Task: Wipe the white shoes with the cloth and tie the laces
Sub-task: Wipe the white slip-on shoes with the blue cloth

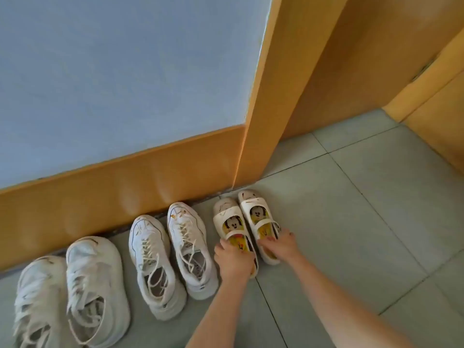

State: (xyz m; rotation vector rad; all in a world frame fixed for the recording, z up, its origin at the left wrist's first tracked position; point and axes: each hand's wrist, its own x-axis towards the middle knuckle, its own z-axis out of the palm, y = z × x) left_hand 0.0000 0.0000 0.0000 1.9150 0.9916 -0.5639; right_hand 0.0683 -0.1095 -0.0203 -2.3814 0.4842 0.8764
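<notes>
Nearest me, left hand grips left strap shoe; right hand grips right strap shoe, at its 3 o'clock.

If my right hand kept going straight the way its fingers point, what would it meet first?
The right hand grips the right strap shoe; going on, its fingers would likely meet that shoe's white strap first, though depth is unclear.
</notes>
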